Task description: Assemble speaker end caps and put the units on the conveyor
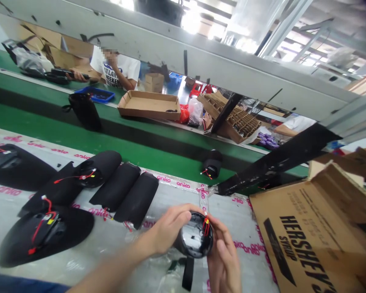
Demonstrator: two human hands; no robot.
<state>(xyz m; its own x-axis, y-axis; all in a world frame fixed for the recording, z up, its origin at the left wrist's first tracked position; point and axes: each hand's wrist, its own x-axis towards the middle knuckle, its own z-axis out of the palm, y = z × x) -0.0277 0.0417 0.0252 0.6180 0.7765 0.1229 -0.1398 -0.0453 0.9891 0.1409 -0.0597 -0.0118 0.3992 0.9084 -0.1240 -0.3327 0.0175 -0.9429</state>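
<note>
My left hand (167, 230) is wrapped round a black cylindrical speaker body (197, 240), open end toward me, with red and yellow wires (206, 226) showing at its rim. My right hand (224, 260) holds the other side, thumb and fingertips at the wires. A black strap (188, 273) hangs below the speaker. Several more black fabric-covered speaker bodies (125, 193) lie in a row on the plastic-covered table (171, 195) to the left, some with red wires.
A Hershey's Syrup cardboard box (311, 240) stands at right. A green conveyor belt (79, 138) carries a speaker (212, 163) and a black pouch (84, 110). Beyond it sit a cardboard tray (149, 106), a blue tray (94, 94) and a seated person (116, 69).
</note>
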